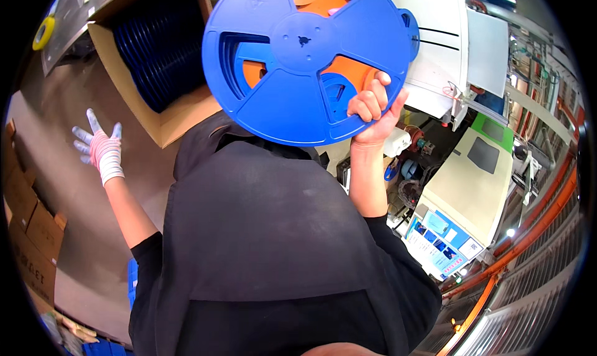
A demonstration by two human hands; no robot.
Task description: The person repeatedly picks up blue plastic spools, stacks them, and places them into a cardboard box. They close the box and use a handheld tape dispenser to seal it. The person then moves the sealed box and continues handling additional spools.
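Observation:
A large blue plastic reel [249, 101] with wide cut-outs is held up in front of me. My right hand [376, 110] is bare and grips it at the lower right, fingers curled through a cut-out and over the rim. Through the openings I see orange surfaces and more blue reel parts behind, so there may be several reels together; I cannot tell how many. My left hand [102, 144] wears a striped glove with grey-blue fingertips. It hangs out to the left over the floor, fingers spread, holding nothing.
An open cardboard box [171, 129] left of the reel holds several dark blue reels [152, 63]. Brown cartons [31, 250] stand along the far left. A yellow tape roll [43, 33] is at the upper left. To the right stands a cream machine [463, 182] with a green end.

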